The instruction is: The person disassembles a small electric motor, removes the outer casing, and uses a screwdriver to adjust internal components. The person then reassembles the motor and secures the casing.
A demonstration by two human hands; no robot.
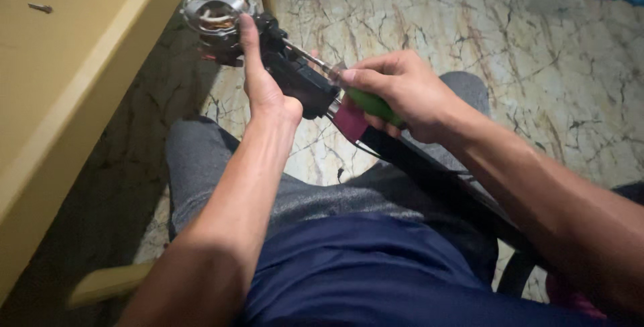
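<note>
Left hand (263, 89) closed round black motor assembly (295, 75) held above lap, right hand (396, 89) gripping green-handled screwdriver (365, 102) with its shaft set into the housing; judged mid-job, housing and metal motor end (215, 6) apparently still joined, one loose screw (40, 8) on yellow worktop (67, 65).

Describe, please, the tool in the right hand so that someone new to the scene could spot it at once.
Start at the marble-patterned floor, then the grey-clad knees above it. There the right hand grips a screwdriver, its metal shaft pointing into the black motor assembly that the left hand steadies. Its bright green handle sets it apart.
</note>
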